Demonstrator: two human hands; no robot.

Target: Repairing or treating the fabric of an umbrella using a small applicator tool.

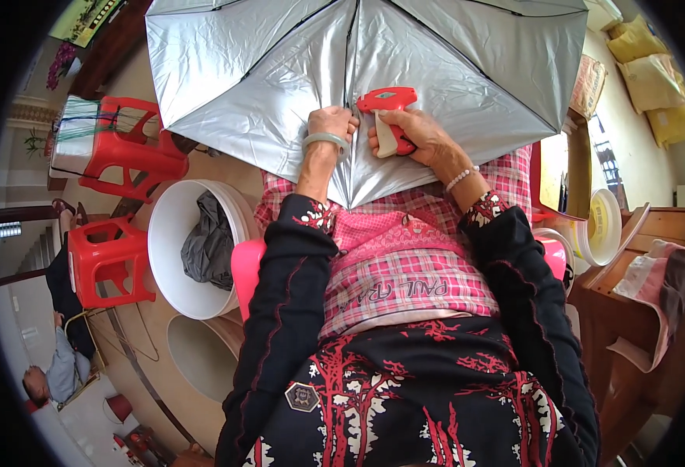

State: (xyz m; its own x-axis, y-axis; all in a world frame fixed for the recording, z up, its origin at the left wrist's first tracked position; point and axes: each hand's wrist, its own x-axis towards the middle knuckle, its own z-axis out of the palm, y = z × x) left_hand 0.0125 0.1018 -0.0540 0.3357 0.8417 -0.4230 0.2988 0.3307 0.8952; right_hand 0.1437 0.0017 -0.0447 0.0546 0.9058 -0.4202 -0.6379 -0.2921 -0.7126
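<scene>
An opened umbrella (428,62) with a silvery underside and dark ribs spreads over my lap. My right hand (424,138) is wrapped round a red pistol-shaped hand tool (389,100) with a cream lever at its grip. The tool's front end points left, close to the middle rib. Just left of that rib, my left hand (331,124) is closed, its fingertips pinched at the rib or the silver cloth. What exactly lies between those fingers is too small to make out. Below the umbrella, a pink checked apron (412,292) covers my lap.
To my left stand a white bucket (163,265) with dark cloth inside, a second pale bin (194,354) and red stools (109,261). A person (66,362) is farther left. On the right are a wooden chair (630,311), a yellow-and-white bucket (603,226) and yellow sacks (653,82).
</scene>
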